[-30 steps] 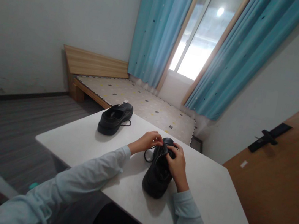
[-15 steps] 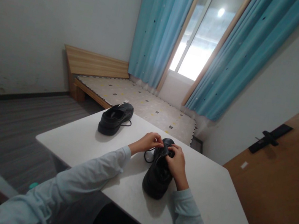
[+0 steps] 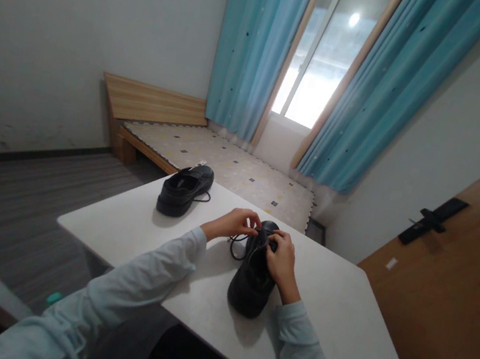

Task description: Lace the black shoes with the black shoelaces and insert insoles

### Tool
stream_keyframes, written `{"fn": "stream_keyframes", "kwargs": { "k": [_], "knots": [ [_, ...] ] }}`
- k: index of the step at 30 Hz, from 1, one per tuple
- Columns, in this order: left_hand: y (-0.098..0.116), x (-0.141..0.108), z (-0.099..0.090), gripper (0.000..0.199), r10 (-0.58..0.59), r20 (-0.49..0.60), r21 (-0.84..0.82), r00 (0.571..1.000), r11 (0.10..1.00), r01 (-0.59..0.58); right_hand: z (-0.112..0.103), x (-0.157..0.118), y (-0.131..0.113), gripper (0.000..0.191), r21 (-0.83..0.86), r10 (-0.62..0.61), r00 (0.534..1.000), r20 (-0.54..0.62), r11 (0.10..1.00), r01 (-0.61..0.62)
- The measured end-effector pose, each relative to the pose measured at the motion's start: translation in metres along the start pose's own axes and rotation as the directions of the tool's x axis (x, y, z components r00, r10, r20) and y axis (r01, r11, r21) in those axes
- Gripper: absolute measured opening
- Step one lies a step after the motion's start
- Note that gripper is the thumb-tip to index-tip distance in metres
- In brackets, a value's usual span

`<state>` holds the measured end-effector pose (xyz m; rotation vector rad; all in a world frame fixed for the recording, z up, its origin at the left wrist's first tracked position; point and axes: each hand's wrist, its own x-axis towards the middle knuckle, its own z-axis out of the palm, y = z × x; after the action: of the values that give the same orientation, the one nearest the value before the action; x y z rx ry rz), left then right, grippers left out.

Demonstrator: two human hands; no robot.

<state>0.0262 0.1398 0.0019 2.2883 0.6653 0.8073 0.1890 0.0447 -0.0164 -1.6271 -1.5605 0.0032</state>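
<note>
A black lace-up shoe (image 3: 249, 289) stands on the white table in front of me, its toe pointing away. My left hand (image 3: 239, 224) is at the left of its lacing, thumb and fingers pinched on what looks like the shoelace. From the right, my right hand (image 3: 281, 260) grips the upper edge of the shoe near the tongue, fingers bent. A loop of black shoelace (image 3: 234, 253) hangs at the shoe's left side onto the table. The fingertips partly hide the lacing.
A second black shoe (image 3: 178, 193) with a loose lace sits at the table's far left. Behind the white table (image 3: 336, 320) is a bed (image 3: 233, 163) with a patterned mattress. A wooden door (image 3: 456, 292) stands at the right.
My left hand has drawn slightly to the left and up, away from the lacing. My right hand stays on the shoe, almost unmoved.
</note>
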Motion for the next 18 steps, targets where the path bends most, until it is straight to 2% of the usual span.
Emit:
{"fn": "stream_keyframes", "kwargs": {
  "k": [3,6,9,11,13,14,16,18],
  "knots": [
    [-0.004,-0.001,-0.01,0.029,0.055,0.019,0.144,0.998,0.988,-0.057,0.0,-0.001,-0.001,0.011,0.026,0.001,1.0,-0.02,1.0,-0.001],
    [-0.007,-0.004,-0.017,0.034,0.049,-0.027,0.308,0.998,0.95,-0.039,-0.001,-0.002,-0.003,0.011,0.039,-0.004,0.999,-0.048,0.999,0.006],
    [-0.008,-0.006,-0.021,0.027,-0.023,-0.167,0.455,0.986,0.885,0.098,-0.004,-0.003,-0.007,0.009,0.041,-0.032,0.996,-0.084,0.999,0.036],
    [-0.009,-0.008,-0.024,0.019,-0.093,-0.299,0.501,0.95,0.832,0.239,-0.007,-0.004,-0.011,0.009,0.029,-0.049,0.993,-0.107,0.998,0.052],
    [-0.01,-0.008,-0.026,0.013,-0.139,-0.406,0.467,0.903,0.818,0.336,-0.01,-0.005,-0.014,0.011,0.015,-0.063,0.99,-0.127,0.998,0.065],
    [-0.01,-0.007,-0.027,0.014,-0.161,-0.436,0.411,0.886,0.84,0.355,-0.012,-0.005,-0.016,0.012,0.008,-0.07,0.988,-0.138,0.997,0.072],
    [-0.011,-0.004,-0.026,0.02,-0.225,-0.44,0.205,0.869,0.917,0.342,-0.014,-0.006,-0.018,0.013,-0.003,-0.084,0.983,-0.163,0.996,0.084],
    [-0.01,-0.001,-0.023,0.023,-0.298,-0.402,-0.09,0.866,0.954,0.287,-0.015,-0.006,-0.019,0.014,-0.005,-0.092,0.981,-0.169,0.996,0.093]
  ]
}}
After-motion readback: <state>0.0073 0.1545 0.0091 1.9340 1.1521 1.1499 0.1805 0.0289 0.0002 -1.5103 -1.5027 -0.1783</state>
